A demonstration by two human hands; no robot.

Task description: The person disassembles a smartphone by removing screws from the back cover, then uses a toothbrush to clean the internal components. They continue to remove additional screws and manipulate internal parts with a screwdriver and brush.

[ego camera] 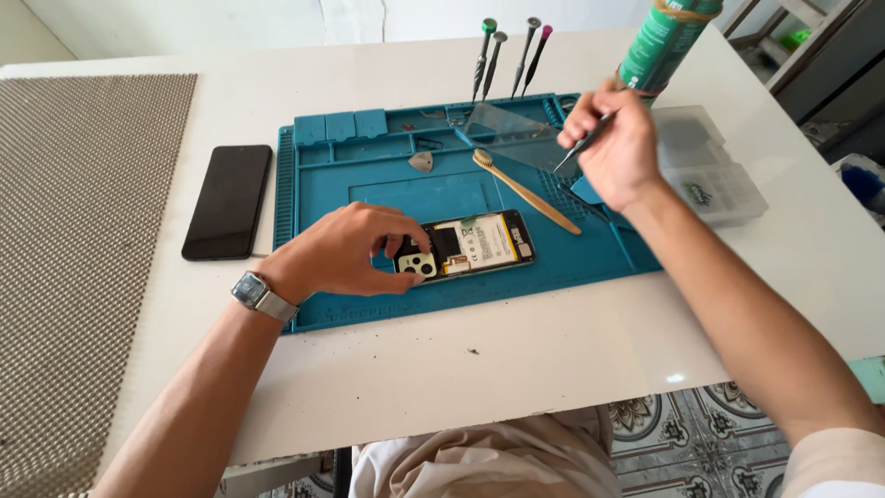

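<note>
On the white table [516, 369], nearest the person, a blue mat [369, 194] is lying with an opened phone [470, 244] on it, back cover off, its inner parts showing. The left hand [346, 254] is resting on the phone's camera end, fingers curled around its edge and pinching it still. That phone is looking thin, light, stiff and easy to break, so holding it by its side edges seems safest, away from the bare parts. Beside it a wooden brush [525, 191] is lying on the mat. Farther back, the right hand [616, 148] is gripping thin tweezers [583, 143], fingers closed on them. A clear box [714, 180] is sitting behind that hand; I cannot tell what is inside. Screwdrivers [507, 55] are standing along the mat's far edge. Left of the mat, a black phone [228, 200] is lying flat.
</note>
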